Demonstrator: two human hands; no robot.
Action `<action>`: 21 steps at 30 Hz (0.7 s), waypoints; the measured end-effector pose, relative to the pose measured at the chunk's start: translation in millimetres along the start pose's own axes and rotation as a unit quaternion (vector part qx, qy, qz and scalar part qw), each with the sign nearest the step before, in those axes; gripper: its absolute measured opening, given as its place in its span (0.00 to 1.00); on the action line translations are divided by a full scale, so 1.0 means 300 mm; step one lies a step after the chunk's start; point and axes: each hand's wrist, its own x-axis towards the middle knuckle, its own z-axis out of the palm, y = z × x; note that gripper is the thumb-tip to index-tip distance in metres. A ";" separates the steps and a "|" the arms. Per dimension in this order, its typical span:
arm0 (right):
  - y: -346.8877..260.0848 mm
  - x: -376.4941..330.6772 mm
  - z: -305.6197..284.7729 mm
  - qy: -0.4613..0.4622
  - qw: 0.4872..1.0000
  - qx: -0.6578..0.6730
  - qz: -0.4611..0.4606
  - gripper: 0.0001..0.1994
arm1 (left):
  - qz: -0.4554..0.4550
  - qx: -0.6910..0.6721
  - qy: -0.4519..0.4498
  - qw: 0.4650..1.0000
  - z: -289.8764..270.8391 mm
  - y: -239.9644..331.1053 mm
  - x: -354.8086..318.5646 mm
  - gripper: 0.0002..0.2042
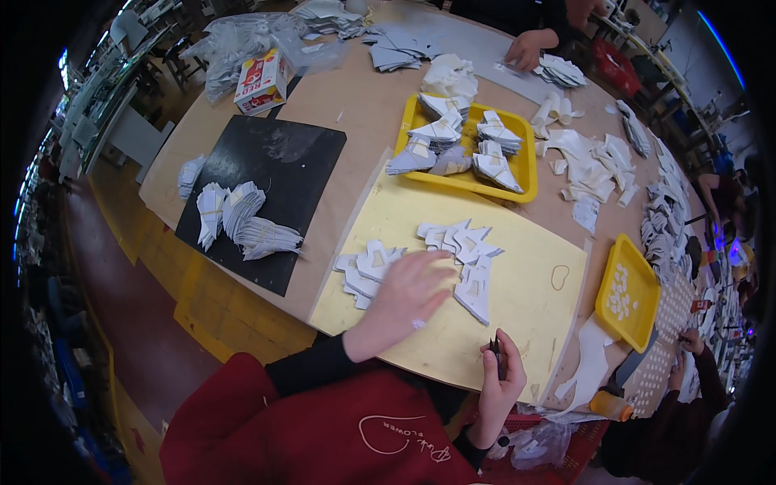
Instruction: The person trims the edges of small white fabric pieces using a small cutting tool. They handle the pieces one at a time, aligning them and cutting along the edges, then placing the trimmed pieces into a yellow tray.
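My left hand [402, 301] reaches over the pale yellow board [525, 299], palm down with fingers stretched out. It lies between two groups of cut white-grey pieces. The left group [365, 271] overlaps in a loose row beside my palm. The right group [461, 242] fans out beyond my fingertips, with a long piece [474, 295] pointing toward me. Near the board's front edge, my right hand [503, 384] is closed around a small black pointed tool [495, 352], tips upward; most of it is hidden in the fingers. A rubber band [559, 277] lies on the board's right side.
A yellow tray [529, 174] with bundled pieces stands beyond the board. More bundles [241, 214] lie on a black mat [299, 153] at left. Another yellow tray [644, 323] holds small white bits at right. Across the table is a co-worker's hand [529, 48]. Scraps [594, 158] lie at far right.
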 end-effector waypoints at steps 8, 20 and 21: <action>0.007 0.018 0.046 -0.030 0.999 -0.009 -0.018 0.15 | -0.071 0.138 0.040 0.987 -0.207 -0.141 -0.060 0.17; -0.173 0.010 0.130 -0.100 0.967 -0.027 -0.233 0.20 | -0.254 -0.568 -0.066 0.780 -0.150 0.066 -0.050 0.15; -0.185 0.012 0.131 -0.084 0.966 -0.054 -0.240 0.22 | -0.257 -0.592 -0.080 0.760 -0.153 0.099 -0.040 0.15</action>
